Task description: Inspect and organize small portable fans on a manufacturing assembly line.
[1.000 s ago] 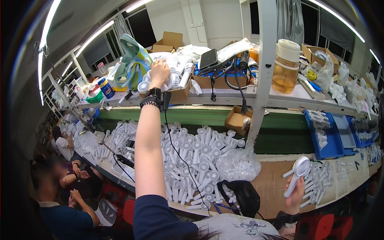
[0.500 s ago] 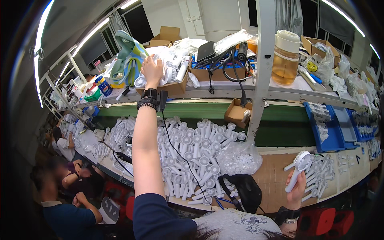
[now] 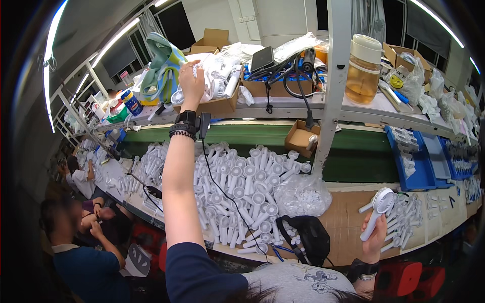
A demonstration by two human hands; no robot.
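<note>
My left arm is stretched up to the shelf, with my left hand (image 3: pixel 192 88) over a cardboard box (image 3: pixel 222 105) of white handheld fans and white plastic wrapping. Its fingers curl in at the top of the heap, on something white that I cannot make out. Low on the right, my right hand (image 3: pixel 374 238) grips a white handheld fan (image 3: pixel 383 201) by its handle, with the round grille up. Beside it on the bench lies a pile of white fan parts (image 3: pixel 406 214). A big heap of white handheld fans (image 3: pixel 237 184) covers the bench under my left arm.
A white post (image 3: pixel 331 86) rises between the heap and blue trays (image 3: pixel 411 166). A clear bag (image 3: pixel 304 196) and a black pouch (image 3: pixel 313 240) lie on the bench. The shelf holds a drink jar (image 3: pixel 362 70) and a patterned cloth (image 3: pixel 164 70). Co-workers (image 3: pixel 88 270) sit at left.
My left hand has lifted slightly and its fingers have bent more at the box. My right hand keeps the fan almost still. A co-worker at left has raised a hand.
</note>
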